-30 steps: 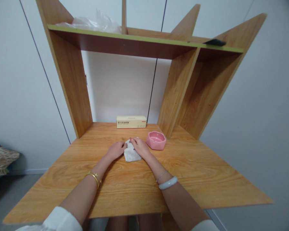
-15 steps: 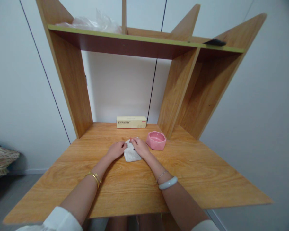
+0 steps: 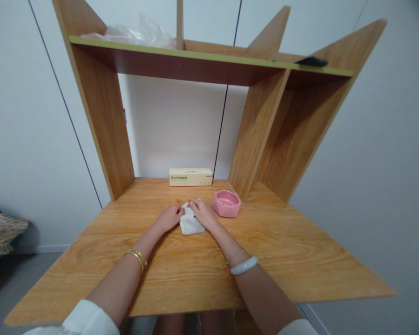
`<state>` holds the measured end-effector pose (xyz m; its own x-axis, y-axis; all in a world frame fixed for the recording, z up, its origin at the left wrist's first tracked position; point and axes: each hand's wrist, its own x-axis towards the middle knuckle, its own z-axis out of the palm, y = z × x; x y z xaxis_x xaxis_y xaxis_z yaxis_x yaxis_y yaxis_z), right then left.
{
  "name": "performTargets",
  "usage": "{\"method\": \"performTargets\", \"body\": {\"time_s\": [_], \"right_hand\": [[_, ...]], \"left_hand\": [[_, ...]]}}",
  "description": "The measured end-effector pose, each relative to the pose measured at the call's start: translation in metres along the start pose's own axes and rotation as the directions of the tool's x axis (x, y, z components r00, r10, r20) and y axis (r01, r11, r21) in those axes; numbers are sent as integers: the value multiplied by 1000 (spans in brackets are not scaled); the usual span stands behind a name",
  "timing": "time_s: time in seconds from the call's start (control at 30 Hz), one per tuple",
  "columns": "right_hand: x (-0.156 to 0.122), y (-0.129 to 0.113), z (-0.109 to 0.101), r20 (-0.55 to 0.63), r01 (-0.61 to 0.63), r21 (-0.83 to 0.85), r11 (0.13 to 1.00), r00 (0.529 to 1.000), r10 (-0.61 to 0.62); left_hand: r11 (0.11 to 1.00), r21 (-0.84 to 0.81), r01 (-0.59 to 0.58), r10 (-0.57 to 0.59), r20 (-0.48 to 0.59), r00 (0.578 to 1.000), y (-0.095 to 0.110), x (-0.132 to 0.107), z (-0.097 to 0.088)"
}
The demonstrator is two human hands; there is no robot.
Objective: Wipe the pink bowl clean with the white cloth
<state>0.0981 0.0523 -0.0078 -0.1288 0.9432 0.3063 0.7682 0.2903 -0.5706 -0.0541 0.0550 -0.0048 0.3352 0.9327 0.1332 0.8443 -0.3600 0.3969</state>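
Observation:
A small white cloth (image 3: pixel 192 224), folded and slightly rumpled, lies on the desk between my hands. My left hand (image 3: pixel 169 218) rests at its left edge with the fingers curled in and the thumb against the cloth. Over the cloth's upper right part lies my right hand (image 3: pixel 203 212), fingers bent together and gripping it near the top edge. Part of the cloth is hidden under this hand. Just right of my right hand, apart from it, stands a pink angular ashtray (image 3: pixel 226 204).
A cream cling film box (image 3: pixel 190 177) stands at the back of the wooden desk (image 3: pixel 181 274). Wooden uprights and a green-edged shelf (image 3: pixel 209 56) frame the desk. On the shelf are a clear plastic bag (image 3: pixel 136 36) and a dark flat object (image 3: pixel 311 61).

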Motion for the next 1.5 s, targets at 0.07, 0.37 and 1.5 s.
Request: {"method": "performTargets", "body": {"time_s": [0.07,0.37,1.5], "right_hand": [[0,0,0,-2,-5,-3,1000,1000,5],[3,5,4,-5,3,44,999,1000,-2],[17,19,0,-266,-18,590,807,940,215]], "left_hand": [[1000,1,1,-1,0,1000,0,0,0],[1000,-9,-3,3,5,1000,1,0,0],[1000,10,11,-11,6,1000,-1,1,1]]}}
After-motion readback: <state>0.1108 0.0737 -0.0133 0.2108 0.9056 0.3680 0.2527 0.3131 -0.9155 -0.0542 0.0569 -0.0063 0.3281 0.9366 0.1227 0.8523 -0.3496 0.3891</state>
